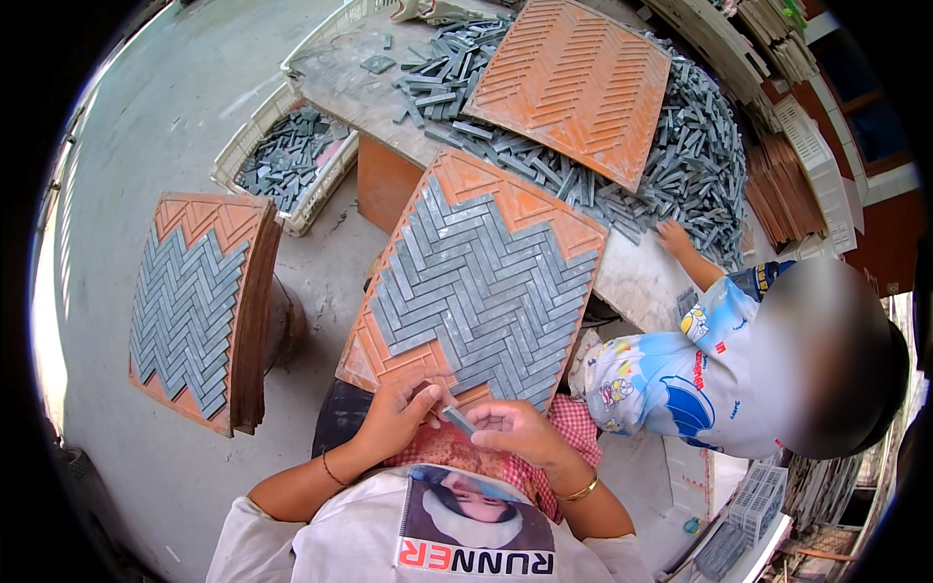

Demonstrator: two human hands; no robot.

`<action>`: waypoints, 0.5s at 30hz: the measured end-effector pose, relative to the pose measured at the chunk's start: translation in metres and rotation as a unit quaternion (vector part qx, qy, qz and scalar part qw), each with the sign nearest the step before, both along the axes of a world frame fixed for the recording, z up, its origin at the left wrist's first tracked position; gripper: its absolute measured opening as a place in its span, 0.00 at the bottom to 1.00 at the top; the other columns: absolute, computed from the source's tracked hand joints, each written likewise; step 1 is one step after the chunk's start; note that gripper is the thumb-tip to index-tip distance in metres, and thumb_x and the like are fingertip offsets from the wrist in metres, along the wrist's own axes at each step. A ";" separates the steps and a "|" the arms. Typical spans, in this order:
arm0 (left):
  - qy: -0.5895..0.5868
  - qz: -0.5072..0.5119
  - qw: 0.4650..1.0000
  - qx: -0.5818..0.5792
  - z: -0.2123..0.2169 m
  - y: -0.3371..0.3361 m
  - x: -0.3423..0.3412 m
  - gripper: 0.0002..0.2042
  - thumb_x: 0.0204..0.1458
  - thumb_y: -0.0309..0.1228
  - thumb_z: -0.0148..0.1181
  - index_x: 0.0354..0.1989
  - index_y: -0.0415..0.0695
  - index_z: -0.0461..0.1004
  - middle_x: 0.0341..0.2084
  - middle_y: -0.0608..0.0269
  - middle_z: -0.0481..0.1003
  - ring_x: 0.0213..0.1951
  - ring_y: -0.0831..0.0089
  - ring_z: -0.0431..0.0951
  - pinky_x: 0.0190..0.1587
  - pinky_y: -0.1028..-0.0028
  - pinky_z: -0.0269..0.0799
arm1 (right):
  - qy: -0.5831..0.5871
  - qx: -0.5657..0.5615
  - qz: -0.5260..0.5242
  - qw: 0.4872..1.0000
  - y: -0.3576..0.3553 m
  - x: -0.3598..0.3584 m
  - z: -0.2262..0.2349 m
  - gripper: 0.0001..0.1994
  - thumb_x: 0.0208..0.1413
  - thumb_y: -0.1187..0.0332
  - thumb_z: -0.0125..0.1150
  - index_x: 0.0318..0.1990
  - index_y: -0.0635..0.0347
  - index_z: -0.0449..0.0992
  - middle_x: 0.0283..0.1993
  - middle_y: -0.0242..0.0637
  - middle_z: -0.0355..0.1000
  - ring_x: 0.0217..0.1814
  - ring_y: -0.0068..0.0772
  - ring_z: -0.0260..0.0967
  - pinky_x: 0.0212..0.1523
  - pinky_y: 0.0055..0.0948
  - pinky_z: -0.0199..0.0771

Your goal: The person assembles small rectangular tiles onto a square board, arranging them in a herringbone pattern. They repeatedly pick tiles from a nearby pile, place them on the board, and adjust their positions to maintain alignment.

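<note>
Low in the middle, a small grey tile strip (pixel 458 420) is held between my two hands. My right hand (pixel 517 429) pinches its lower end, and the closed fingers of my left hand (pixel 400 416) meet its upper end. Beneath and beyond my hands lies an orange mould board (pixel 491 175) with a herringbone pattern of ridges. Rows of grey tile strips (pixel 486 282) fill most of it. Bare orange slots show along its far edge and at its near left corner, close to my left hand.
A stack of mould boards (pixel 251 321), its top one tiled, stands at left. Behind it sits a cream crate (pixel 228 160) of tiles. Loose tiles (pixel 695 146) heap on the table around an untiled board (pixel 573 87). At right, another person (pixel 680 379) reaches toward the heap.
</note>
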State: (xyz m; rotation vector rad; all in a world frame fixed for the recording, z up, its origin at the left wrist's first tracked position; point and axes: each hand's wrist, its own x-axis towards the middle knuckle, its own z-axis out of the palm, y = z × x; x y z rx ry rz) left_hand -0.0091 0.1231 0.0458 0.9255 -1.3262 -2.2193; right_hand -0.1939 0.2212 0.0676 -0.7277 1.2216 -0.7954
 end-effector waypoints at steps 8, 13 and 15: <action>-0.014 0.066 0.994 -0.084 -0.007 -0.016 0.016 0.10 0.56 0.25 0.46 0.45 0.37 0.67 0.30 0.64 0.72 0.29 0.82 0.69 0.32 0.81 0.69 | 0.486 -0.307 0.116 0.810 -0.007 -0.011 -0.016 0.13 0.38 0.77 0.60 0.36 0.62 0.73 0.36 0.38 0.67 0.38 0.41 0.65 0.37 0.32 0.68; -0.103 0.042 0.960 -0.258 -0.013 0.000 0.014 0.08 0.47 0.22 0.57 0.37 0.38 0.72 0.31 0.59 0.74 0.30 0.73 0.75 0.33 0.75 0.71 | 0.490 -0.334 0.096 0.800 -0.012 -0.007 -0.022 0.11 0.39 0.78 0.60 0.34 0.61 0.73 0.36 0.38 0.67 0.40 0.40 0.66 0.39 0.31 0.68; -0.101 -0.012 0.887 -0.451 -0.017 -0.001 0.011 0.10 0.43 0.23 0.59 0.35 0.39 0.72 0.29 0.58 0.74 0.30 0.66 0.75 0.33 0.72 0.71 | 0.479 -0.349 0.081 0.801 -0.013 -0.008 -0.026 0.11 0.39 0.77 0.60 0.34 0.61 0.73 0.36 0.38 0.67 0.40 0.40 0.66 0.39 0.31 0.68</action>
